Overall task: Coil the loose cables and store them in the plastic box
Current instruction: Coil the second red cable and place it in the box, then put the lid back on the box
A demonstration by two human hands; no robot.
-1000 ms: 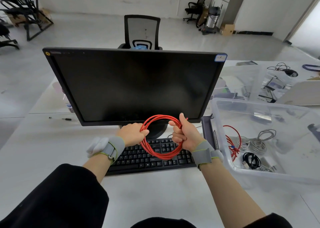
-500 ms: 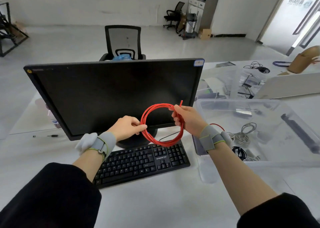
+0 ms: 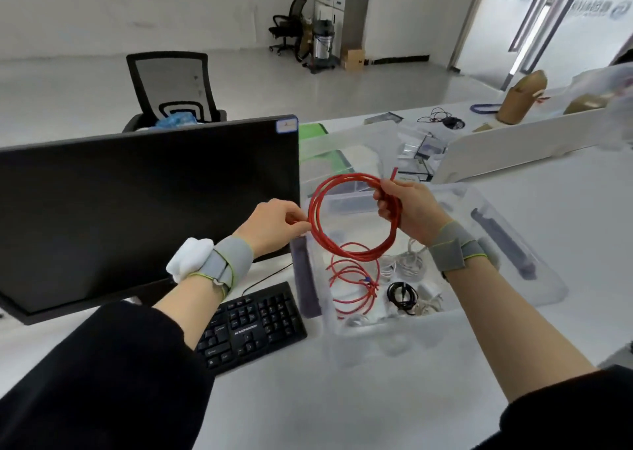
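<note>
A coiled red cable (image 3: 346,249) hangs in the air over the left part of the clear plastic box (image 3: 534,288). My right hand (image 3: 409,211) grips the coil's right side, with one cable end sticking up above the fingers. My left hand (image 3: 274,225) pinches the coil's left edge. Inside the box lie another red cable coil (image 3: 354,288), a white cable bundle (image 3: 407,261) and a small black coil (image 3: 400,295).
A black monitor (image 3: 147,206) stands to the left, with a black keyboard (image 3: 253,326) in front of it. Clear packets, a white divider (image 3: 513,148) and small cables lie behind the box. An office chair (image 3: 174,90) stands beyond the desk.
Both hands have carried the red coil to the right, from in front of the monitor and keyboard to over the plastic box. My view has turned right with it.
</note>
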